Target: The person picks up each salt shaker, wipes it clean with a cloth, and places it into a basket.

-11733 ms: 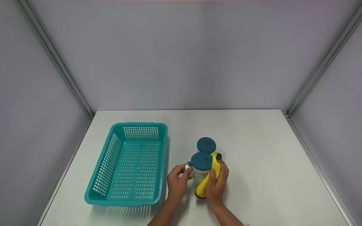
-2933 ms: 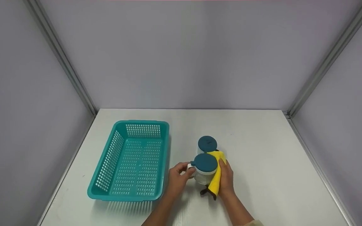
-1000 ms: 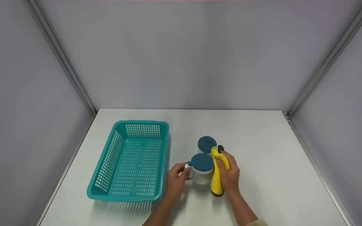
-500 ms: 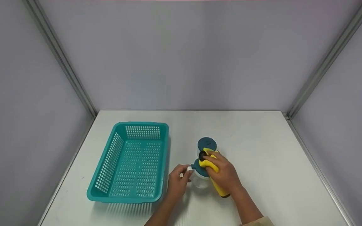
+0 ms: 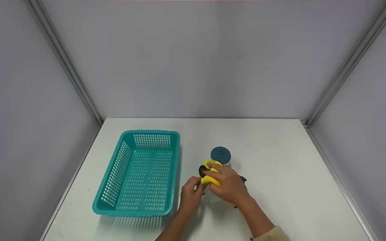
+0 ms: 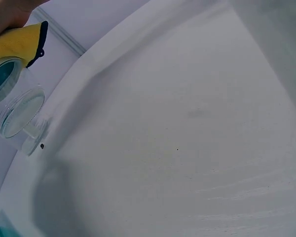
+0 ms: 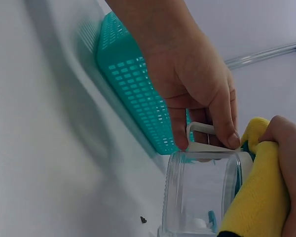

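My left hand (image 5: 189, 197) pinches the white handle (image 7: 200, 127) of a clear jar (image 7: 202, 192) with a blue lid (image 6: 0, 78). The jar stands upright in the head view, mostly covered by my right hand (image 5: 229, 186). That hand grips a bunched yellow cloth (image 5: 210, 180) with dark edging, its fingers over the lid near the handle. In the right wrist view the cloth lies along the lid end of the jar. Right behind stands a second jar with a blue lid (image 5: 220, 155), its body partly hidden.
A teal perforated basket (image 5: 175, 167) stands at the left of the white table (image 5: 273, 160). Grey panels (image 5: 193, 60) enclose the back and both sides. A small dark speck (image 7: 143, 219) lies on the table near the jar.
My right hand has moved the yellow cloth from the jar's right side up and left across the lid toward the handle. My left hand keeps its hold on the handle; the basket stays put.
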Motion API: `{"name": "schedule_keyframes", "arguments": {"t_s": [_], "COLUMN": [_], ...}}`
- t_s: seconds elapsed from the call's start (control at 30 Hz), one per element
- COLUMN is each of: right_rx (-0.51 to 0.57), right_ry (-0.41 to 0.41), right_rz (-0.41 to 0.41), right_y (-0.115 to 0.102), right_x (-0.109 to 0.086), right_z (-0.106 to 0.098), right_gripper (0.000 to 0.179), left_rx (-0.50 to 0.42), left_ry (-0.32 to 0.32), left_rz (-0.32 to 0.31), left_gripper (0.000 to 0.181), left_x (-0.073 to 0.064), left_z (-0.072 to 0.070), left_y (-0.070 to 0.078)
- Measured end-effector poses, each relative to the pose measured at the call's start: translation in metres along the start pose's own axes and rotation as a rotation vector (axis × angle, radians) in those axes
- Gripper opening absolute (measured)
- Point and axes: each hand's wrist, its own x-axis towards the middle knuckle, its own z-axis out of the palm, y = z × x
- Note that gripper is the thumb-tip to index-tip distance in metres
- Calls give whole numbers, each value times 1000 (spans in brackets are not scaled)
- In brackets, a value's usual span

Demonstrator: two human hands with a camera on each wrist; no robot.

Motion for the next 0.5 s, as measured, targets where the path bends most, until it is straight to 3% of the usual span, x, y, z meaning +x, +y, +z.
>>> {"name": "schedule_keyframes", "arguments": {"t_s": [0.2,0.3,0.5], "right_rx": [-3,43,157], "right_ry": [-37,-75,-137], "right_rz": [21,81,241], "right_y": [-1,1,12], "right_x": [7,9,10], "right_z": [0,-2,-1], "right_gripper": [34,34,37], "left_rx": [18,29,43], "left_ry": [-7,-19,-38], "left_rz": [-19,-23,34], "left_gripper": [13,15,15], "left_x": [0,-1,-2], "left_z": [1,1,-1], "left_y": [0,0,-3]}}
